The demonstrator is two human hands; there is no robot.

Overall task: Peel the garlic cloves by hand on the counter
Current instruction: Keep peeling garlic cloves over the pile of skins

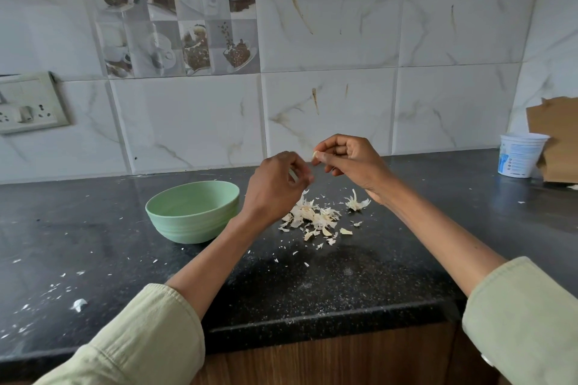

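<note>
The right hand is raised above the desk, with thumb and fingers curled and pinching a small pale garlic clove at the fingertips. The left hand is raised just beside it, slightly lower, fingers curled inward; a pale sliver shows between its fingers, but what it is cannot be determined because of blur. Directly below both hands, a pile of garlic skins lies on the dark speckled desk, with a separate papery husk near it on the right. A pale green bowl stands on the desk left of the pile. A white plastic cup stands at the far right, against brown cardboard. A switch panel is mounted on the tiled wall at left.
</note>
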